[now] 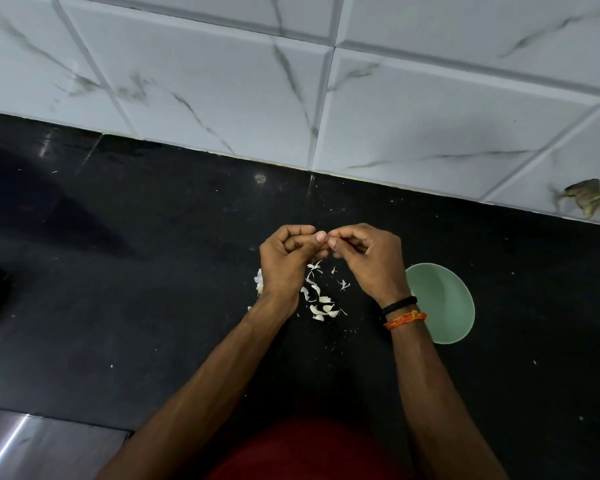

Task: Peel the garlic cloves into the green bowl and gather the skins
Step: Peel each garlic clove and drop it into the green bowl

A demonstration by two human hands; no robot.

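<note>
Hands, left and right, pinch a mostly hidden garlic clove together above the bench. Skins could scatter wider; green bowl waits at four o'clock.

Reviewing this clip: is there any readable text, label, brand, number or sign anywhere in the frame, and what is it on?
None. No words, numbers or logos show anywhere in this view.
The green bowl is plain, with no print or mark visible.
The wall tiles carry only grey veining, not writing.
The black counter shows only garlic skins and specks.
The wrist bands on the right hand are plain thread, no lettering.
</note>
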